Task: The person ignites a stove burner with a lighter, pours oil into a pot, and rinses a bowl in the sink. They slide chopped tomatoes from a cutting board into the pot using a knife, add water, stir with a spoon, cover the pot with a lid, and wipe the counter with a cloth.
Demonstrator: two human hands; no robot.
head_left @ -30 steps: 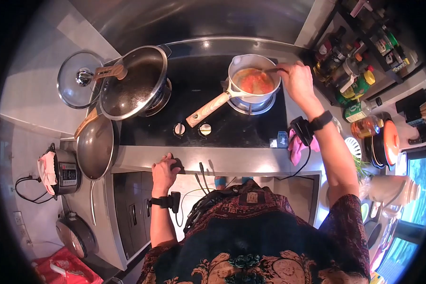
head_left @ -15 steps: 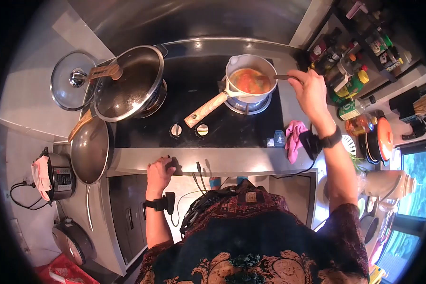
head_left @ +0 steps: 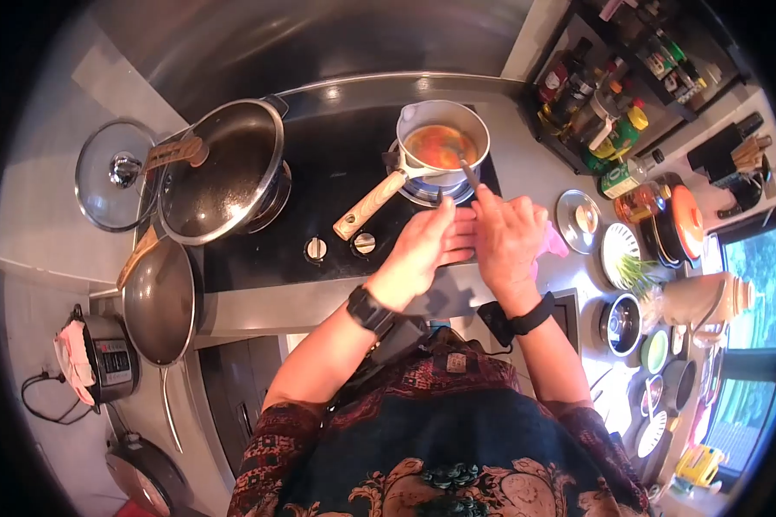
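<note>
A white saucepan (head_left: 444, 114) with a pale wooden handle (head_left: 369, 204) sits on the right burner. In it is an orange-red soup (head_left: 438, 146) with reddish and greenish pieces. My right hand (head_left: 509, 237) is closed around the slim dark handle of a spoon (head_left: 472, 175), which slants over the pan's near rim with its tip at the soup. My left hand (head_left: 424, 250) is held open beside the right one, thumb raised and fingers stretched towards it, over the front of the stove. A pink cloth (head_left: 550, 245) is partly hidden behind my right hand.
A large wok (head_left: 224, 172) with a wooden spatula (head_left: 177, 153) occupies the left burner. Left of it are a glass lid (head_left: 112, 177) and a frying pan (head_left: 159, 302). Bottles (head_left: 616, 138), a small lid (head_left: 578, 221) and several bowls (head_left: 621, 324) line the right side.
My left hand has risen from the counter's front edge to beside my right hand. The right hand has moved left and nearer, bringing the spoon to the pan's near side.
</note>
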